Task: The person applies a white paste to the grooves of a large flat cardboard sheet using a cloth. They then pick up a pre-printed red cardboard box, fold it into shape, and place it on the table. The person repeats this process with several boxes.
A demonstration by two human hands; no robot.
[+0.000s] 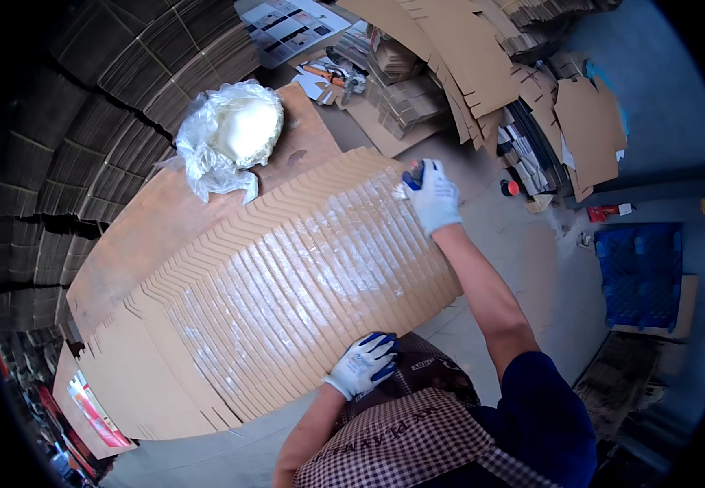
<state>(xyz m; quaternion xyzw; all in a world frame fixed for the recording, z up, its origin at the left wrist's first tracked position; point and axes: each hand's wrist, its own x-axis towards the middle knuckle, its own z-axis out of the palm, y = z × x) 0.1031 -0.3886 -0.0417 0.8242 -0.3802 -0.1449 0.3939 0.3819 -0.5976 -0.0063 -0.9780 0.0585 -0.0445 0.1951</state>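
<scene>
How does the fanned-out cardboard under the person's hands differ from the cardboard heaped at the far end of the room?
The fanned cardboard sheets lie overlapped in an even row on the worktable; the far cardboard pile is heaped loosely at mixed angles. The fanned sheets carry a glossy wet-looking band; the far pile looks dry and matte. The left hand and right hand press the fanned sheets; nobody touches the pile. Both are flat brown die-cut blanks.
</scene>
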